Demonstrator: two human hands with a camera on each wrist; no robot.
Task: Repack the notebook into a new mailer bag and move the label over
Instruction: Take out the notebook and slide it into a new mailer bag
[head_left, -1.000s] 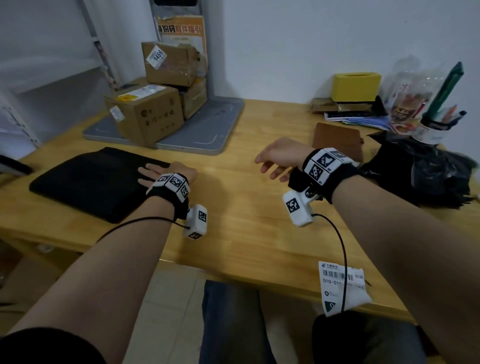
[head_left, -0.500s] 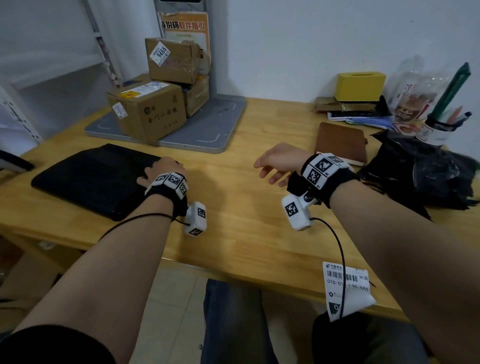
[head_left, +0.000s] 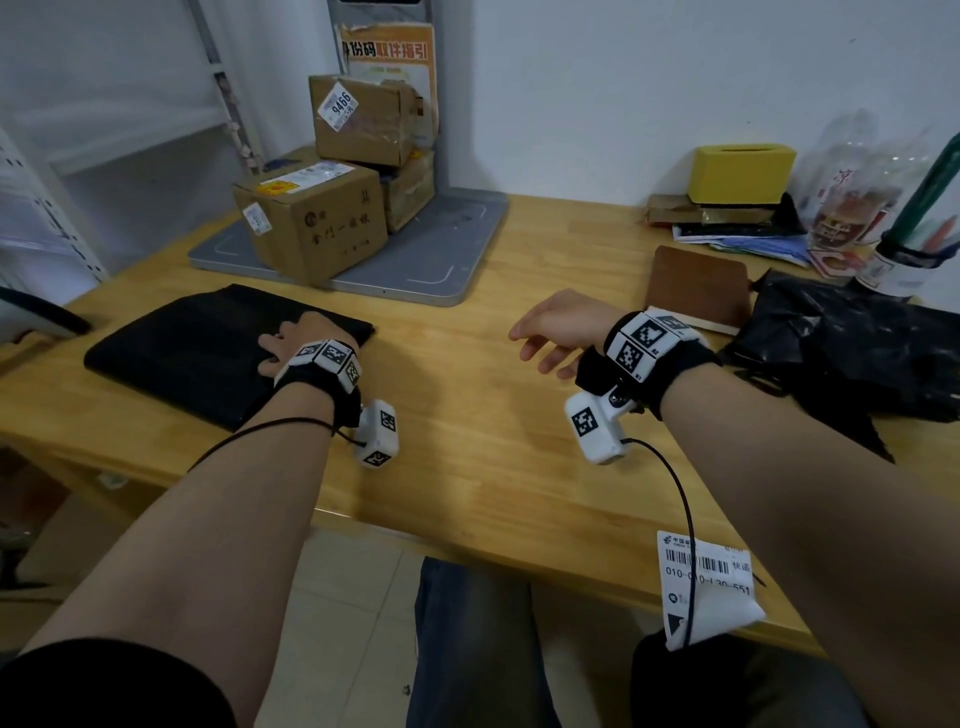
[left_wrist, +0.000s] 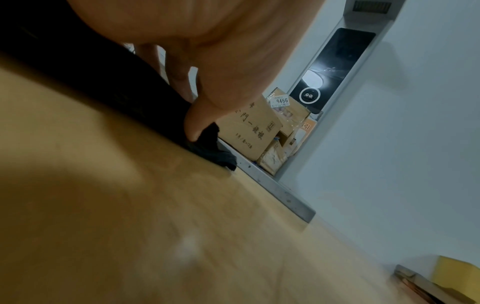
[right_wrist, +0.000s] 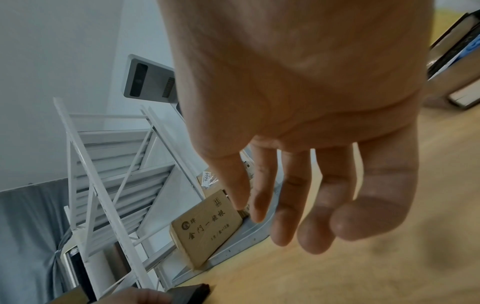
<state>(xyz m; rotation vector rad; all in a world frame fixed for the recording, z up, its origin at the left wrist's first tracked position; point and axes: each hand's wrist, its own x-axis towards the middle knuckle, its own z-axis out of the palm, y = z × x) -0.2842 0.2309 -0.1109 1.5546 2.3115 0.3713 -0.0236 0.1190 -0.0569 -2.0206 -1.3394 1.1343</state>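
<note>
At nine o'clock on the table (head_left: 467, 415), the stack of new mailer bags (head_left: 197, 343) is pinched at its edge by the left hand (head_left: 291, 345); several bags may be lifted together; the right hand (head_left: 561, 332) hangs slack, holding nothing.

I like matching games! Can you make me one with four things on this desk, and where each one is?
Things:
1. brown notebook
2. white label
3. yellow box
4. left hand

Places:
A. hanging over the desk's front edge
B. on the flat black mailer bag
C. at the back by the wall, on a low stack
D. beside the crumpled black bag

Pairs: 1-D, 2-A, 3-C, 4-B
</note>
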